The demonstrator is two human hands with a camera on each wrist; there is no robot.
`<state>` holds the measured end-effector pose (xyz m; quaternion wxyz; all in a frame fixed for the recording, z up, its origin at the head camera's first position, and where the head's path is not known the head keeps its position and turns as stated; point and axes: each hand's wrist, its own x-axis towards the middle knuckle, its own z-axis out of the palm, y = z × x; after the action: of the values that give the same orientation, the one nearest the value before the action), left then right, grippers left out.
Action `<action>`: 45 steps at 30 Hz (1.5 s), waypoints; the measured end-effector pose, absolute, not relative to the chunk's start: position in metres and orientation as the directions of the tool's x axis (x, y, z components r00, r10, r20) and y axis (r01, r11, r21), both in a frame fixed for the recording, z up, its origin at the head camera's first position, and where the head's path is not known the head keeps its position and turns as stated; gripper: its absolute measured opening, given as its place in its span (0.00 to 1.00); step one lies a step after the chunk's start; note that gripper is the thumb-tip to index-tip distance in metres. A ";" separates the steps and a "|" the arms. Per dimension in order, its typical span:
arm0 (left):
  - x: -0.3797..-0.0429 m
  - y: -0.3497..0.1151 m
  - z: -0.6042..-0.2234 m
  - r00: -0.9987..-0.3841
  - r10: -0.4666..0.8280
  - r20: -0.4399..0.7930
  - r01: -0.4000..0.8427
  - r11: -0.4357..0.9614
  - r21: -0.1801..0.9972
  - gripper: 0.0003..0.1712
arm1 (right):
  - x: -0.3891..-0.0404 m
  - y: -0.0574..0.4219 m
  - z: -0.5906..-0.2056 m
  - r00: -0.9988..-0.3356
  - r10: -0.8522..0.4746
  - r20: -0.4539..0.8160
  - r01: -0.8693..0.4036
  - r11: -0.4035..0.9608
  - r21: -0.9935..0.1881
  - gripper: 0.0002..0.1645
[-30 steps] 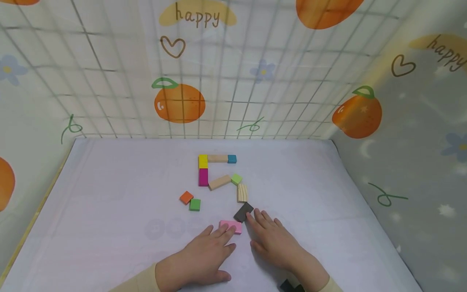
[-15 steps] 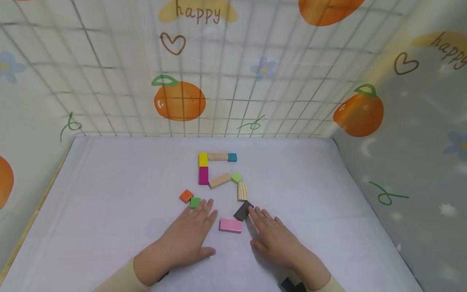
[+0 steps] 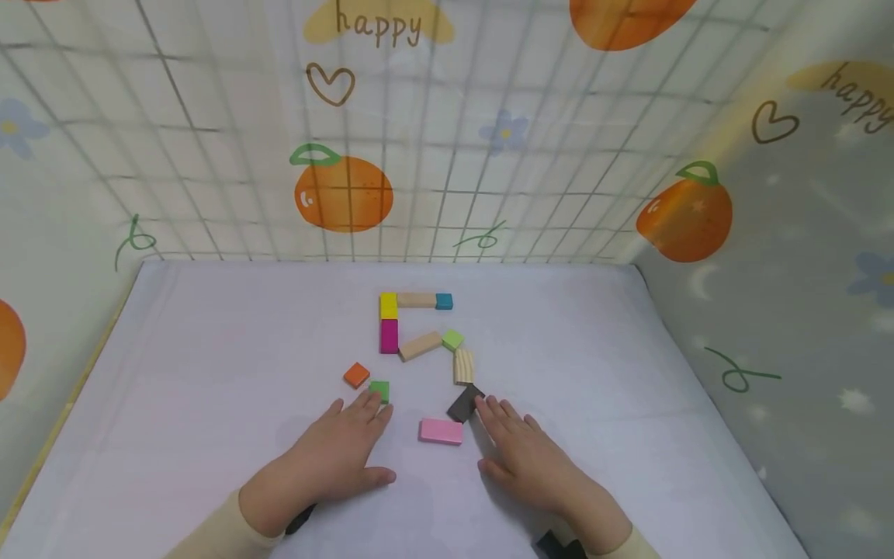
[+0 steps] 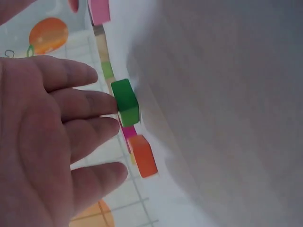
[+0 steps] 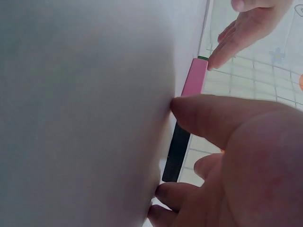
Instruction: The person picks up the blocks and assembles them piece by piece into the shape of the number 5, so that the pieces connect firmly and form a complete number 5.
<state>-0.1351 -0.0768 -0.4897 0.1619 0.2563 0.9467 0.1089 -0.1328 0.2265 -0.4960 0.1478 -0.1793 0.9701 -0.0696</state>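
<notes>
My left hand (image 3: 327,454) reaches over the tabletop with fingers extended, and its fingertips touch the green block (image 3: 380,390). In the left wrist view that green block (image 4: 126,102) stands at the fingertips, close to an orange block (image 4: 144,156). My right hand (image 3: 531,460) rests on the table, fingers stretched out, the index fingertip against the black block (image 3: 465,404). Between the hands lies a pink block (image 3: 441,432), near the black one's lower end. The right wrist view has the right thumb (image 5: 203,116) in front of the pink block (image 5: 195,78) and black block (image 5: 178,151).
Farther back, a bent line of blocks runs from a blue block (image 3: 444,301) through plain wood, yellow (image 3: 388,306), magenta (image 3: 389,336), wood and light green (image 3: 452,340) to a striped wooden block (image 3: 463,366). A patterned curtain (image 3: 433,132) borders the white table (image 3: 209,341).
My left hand has left the pink block and moved left to the green block. The green block has shifted slightly right and nearer, apart from the orange one. My right hand has barely moved.
</notes>
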 end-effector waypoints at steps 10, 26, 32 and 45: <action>-0.132 -0.070 -0.495 -0.774 0.591 -0.226 0.478 0.780 0.403 0.56 | -0.134 0.225 -0.494 -0.888 -0.366 -0.278 -0.325 0.928 -0.181 0.52; -0.126 -0.069 -0.494 -0.743 0.620 -0.253 0.498 0.765 0.409 0.53 | -0.133 0.226 -0.496 -0.889 -0.361 -0.282 -0.314 0.928 -0.199 0.51; -0.116 -0.057 -0.493 -0.758 0.599 -0.257 0.504 0.789 0.352 0.55 | -0.133 0.227 -0.498 -0.889 -0.372 -0.268 -0.331 0.925 -0.186 0.50; -0.109 -0.049 -0.496 -0.754 0.601 -0.266 0.497 0.786 0.367 0.57 | -0.133 0.226 -0.499 -0.891 -0.373 -0.260 -0.336 0.925 -0.177 0.50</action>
<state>-0.1093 -0.0486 -0.4960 0.1877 0.2964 0.9262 0.1381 -0.1333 0.2262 -0.4989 0.1458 -0.1829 0.9702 -0.0635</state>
